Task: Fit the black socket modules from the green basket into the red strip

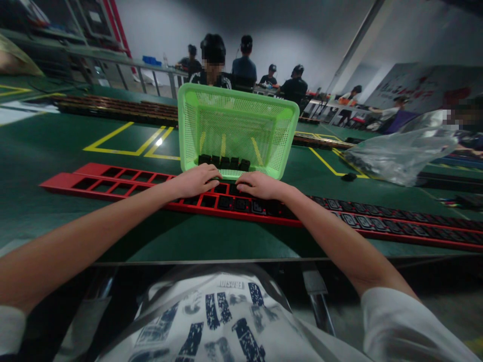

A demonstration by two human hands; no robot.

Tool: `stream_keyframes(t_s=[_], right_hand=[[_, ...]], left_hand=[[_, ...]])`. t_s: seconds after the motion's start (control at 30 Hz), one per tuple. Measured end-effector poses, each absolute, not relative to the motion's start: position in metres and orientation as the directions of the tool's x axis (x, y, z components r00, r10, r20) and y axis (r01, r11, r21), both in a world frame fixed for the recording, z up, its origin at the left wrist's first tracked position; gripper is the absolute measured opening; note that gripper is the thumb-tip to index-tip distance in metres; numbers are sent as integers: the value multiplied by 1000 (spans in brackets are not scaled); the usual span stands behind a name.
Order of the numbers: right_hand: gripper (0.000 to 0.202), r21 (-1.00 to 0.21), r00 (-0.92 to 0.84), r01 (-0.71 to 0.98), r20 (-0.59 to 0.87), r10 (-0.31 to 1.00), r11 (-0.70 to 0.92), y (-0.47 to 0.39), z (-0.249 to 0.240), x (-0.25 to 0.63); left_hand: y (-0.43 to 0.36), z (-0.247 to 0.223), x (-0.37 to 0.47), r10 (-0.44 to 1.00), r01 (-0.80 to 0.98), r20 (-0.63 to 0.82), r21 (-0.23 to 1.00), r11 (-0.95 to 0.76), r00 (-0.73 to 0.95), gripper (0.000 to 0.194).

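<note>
Red slotted strips (pixel 56 182) lay across the green worktop (pixel 132 236), their right lengths filled with black square parts (pixel 241 203), several left openings vacant. The left hand (pixel 199 180) and right hand (pixel 260 185) were set near the changeover, fingers curled by the lower rim of the green mesh basket (pixel 241 125); whether either pinched a part could not be determined. The basket held further black parts. Step in hand, as judged: filling openings. The next move called for squaring a part to its slot. Yellow tape (pixel 109 150) marked the worktop; a clear plastic bag (pixel 403 146) rested rightward; capped people (pixel 296 86) sat beyond.
</note>
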State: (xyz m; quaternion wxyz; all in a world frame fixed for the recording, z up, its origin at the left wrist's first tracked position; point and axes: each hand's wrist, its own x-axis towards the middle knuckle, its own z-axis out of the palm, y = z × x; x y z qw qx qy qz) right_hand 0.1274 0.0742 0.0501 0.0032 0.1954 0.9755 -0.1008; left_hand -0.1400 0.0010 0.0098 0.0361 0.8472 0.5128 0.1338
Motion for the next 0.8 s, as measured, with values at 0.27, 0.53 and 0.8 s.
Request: stream_keyframes(t_s=[0.27, 0.53, 0.8], right_hand=[[68, 37, -596, 803, 13, 803, 595, 62, 63, 126], [87, -4, -493, 869, -93, 865, 495, 62, 63, 125], [76, 33, -566, 817, -147, 811, 576, 58, 62, 123]], left_hand=[[-5, 17, -135, 897, 863, 119, 246, -442, 425, 42], [-7, 22, -131, 906, 879, 84, 222, -423, 415, 42], [-8, 25, -130, 896, 883, 82, 150, -444, 437, 40]])
